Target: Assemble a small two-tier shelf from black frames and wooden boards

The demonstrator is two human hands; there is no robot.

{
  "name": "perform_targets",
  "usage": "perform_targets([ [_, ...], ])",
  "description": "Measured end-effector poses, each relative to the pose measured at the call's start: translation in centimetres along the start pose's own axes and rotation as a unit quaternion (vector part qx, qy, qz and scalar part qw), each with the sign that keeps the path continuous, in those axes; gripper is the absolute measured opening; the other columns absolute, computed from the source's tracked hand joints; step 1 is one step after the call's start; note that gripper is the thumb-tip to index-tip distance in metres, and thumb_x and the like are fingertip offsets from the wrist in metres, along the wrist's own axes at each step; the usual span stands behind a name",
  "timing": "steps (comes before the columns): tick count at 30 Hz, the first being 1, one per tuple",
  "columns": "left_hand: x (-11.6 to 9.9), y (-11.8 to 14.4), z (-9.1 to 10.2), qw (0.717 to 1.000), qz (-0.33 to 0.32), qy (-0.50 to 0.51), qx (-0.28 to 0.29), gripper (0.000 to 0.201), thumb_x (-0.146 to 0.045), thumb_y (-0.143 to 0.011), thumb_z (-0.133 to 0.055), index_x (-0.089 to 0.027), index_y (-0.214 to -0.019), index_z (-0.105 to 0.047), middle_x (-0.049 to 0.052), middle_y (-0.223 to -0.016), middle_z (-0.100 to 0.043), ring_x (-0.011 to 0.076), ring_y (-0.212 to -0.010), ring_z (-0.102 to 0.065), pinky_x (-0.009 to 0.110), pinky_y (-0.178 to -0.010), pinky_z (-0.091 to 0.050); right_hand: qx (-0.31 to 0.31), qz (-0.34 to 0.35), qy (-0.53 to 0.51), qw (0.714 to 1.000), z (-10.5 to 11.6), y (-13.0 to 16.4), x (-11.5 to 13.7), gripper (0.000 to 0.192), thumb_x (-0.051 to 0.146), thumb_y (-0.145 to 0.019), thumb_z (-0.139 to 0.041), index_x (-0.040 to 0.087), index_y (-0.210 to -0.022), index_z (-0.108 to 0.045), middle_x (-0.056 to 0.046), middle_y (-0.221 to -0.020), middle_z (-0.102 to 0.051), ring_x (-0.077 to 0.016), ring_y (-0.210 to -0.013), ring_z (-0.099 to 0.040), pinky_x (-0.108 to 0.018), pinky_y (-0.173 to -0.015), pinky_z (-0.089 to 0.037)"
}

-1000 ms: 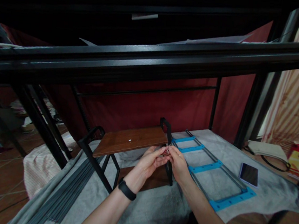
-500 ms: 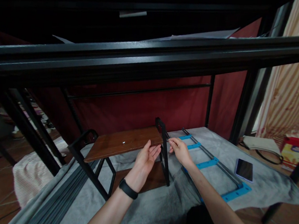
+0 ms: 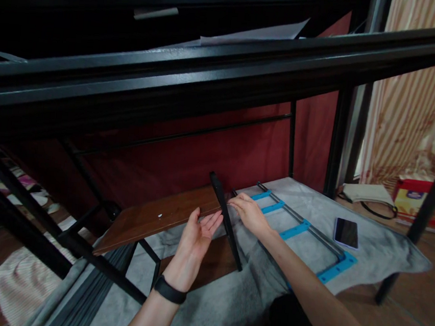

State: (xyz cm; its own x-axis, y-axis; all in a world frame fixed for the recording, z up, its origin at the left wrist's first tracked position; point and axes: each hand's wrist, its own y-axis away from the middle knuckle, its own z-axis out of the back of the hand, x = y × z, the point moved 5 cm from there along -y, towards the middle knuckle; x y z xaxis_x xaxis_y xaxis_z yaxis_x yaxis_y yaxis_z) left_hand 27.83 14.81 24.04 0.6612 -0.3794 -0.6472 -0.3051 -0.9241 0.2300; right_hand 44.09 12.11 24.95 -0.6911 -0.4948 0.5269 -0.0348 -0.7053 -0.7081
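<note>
A small rack with a brown wooden shelf board (image 3: 151, 215) and black metal side frames (image 3: 225, 220) stands on a grey cloth (image 3: 251, 294). My left hand (image 3: 195, 235), a black band on its wrist, hovers open, palm up, beside the board's near edge and left of the right side frame. My right hand (image 3: 249, 213) is pinched against the outer side of that frame near its top; a small thin part seems held between the fingertips, too small to make out.
A frame of grey rods and blue plastic brackets (image 3: 303, 233) lies right of the rack, with a phone (image 3: 346, 233) beyond it. A bundle of grey rods (image 3: 82, 293) lies at the left. Black bed-frame beams (image 3: 226, 76) cross overhead. A red box (image 3: 425, 201) sits on the floor.
My hands, joined at the side frame a second ago, have separated: the left opened and drew back, the right stays pinched at the frame. The view has swung left.
</note>
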Motion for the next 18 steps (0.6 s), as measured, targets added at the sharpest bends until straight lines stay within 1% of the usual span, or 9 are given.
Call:
perform_targets([
  [2,0.0,0.2,-0.1,1.0,-0.004,-0.005,-0.004,0.003,-0.016,-0.094,-0.045,-0.014,-0.094,-0.043,0.028,-0.113,-0.059,0.0357,-0.107,-0.064,0.043,-0.075,-0.061,0.01,0.018,0.008,1.0,0.2,-0.3,0.5,0.023,0.02,-0.097,-0.045,0.02,-0.095,-0.068,-0.003,-0.088,-0.056,-0.0111,-0.075,-0.054,-0.022,-0.068,-0.042],
  [6,0.1,0.3,-0.2,1.0,0.0,-0.009,-0.001,0.006,-0.017,-0.095,-0.045,-0.011,-0.095,-0.046,0.028,-0.109,-0.061,0.0335,-0.103,-0.067,0.041,-0.076,-0.061,0.037,0.04,0.02,0.998,0.4,-0.8,1.2,0.022,0.017,-0.096,-0.045,0.018,-0.091,-0.067,-0.003,-0.086,-0.054,-0.011,-0.074,-0.053,-0.022,-0.068,-0.041],
  [9,0.1,0.3,-0.3,1.0,-0.004,-0.013,-0.002,0.01,-0.018,-0.096,-0.044,-0.009,-0.097,-0.048,0.028,-0.109,-0.062,0.032,-0.098,-0.068,0.039,-0.075,-0.062,0.056,0.044,0.012,0.997,0.6,-0.9,1.5,0.023,0.013,-0.095,-0.044,0.017,-0.088,-0.066,-0.004,-0.085,-0.054,-0.012,-0.078,-0.055,-0.022,-0.07,-0.042],
  [11,0.1,0.3,-0.4,1.0,-0.011,-0.011,0.002,0.01,-0.018,-0.096,-0.043,-0.009,-0.097,-0.048,0.029,-0.109,-0.062,0.0315,-0.097,-0.069,0.04,-0.076,-0.061,0.051,0.037,0.001,0.998,0.7,-1.0,1.4,0.023,0.012,-0.094,-0.044,0.016,-0.091,-0.066,-0.004,-0.086,-0.056,-0.0126,-0.08,-0.056,-0.023,-0.071,-0.044],
  [14,0.1,0.3,-0.4,1.0,-0.024,-0.008,0.013,0.01,-0.017,-0.096,-0.045,-0.008,-0.097,-0.049,0.03,-0.109,-0.062,0.0314,-0.096,-0.069,0.04,-0.078,-0.061,0.026,0.004,-0.034,0.999,0.8,-1.1,1.0,0.018,0.014,-0.091,-0.047,0.017,-0.094,-0.064,-0.004,-0.087,-0.06,-0.0132,-0.08,-0.059,-0.024,-0.072,-0.047],
  [16,0.1,0.4,-0.4,1.0,-0.022,-0.006,0.019,0.012,-0.017,-0.096,-0.045,-0.007,-0.098,-0.049,0.03,-0.109,-0.061,0.0317,-0.097,-0.069,0.04,-0.079,-0.061,0.018,-0.041,-0.096,0.994,0.5,-1.1,0.4,0.013,0.017,-0.089,-0.049,0.018,-0.089,-0.062,-0.003,-0.085,-0.063,-0.0133,-0.078,-0.061,-0.024,-0.07,-0.05],
  [18,0.2,0.5,-0.4,1.0,-0.019,-0.003,0.023,0.014,-0.018,-0.096,-0.045,-0.005,-0.099,-0.05,0.031,-0.109,-0.061,0.0322,-0.098,-0.068,0.04,-0.079,-0.061,0.016,-0.097,-0.175,0.98,0.0,-1.1,-0.3,0.01,0.02,-0.087,-0.051,0.018,-0.084,-0.06,-0.002,-0.08,-0.064,-0.0132,-0.072,-0.063,-0.025,-0.067,-0.053],
])
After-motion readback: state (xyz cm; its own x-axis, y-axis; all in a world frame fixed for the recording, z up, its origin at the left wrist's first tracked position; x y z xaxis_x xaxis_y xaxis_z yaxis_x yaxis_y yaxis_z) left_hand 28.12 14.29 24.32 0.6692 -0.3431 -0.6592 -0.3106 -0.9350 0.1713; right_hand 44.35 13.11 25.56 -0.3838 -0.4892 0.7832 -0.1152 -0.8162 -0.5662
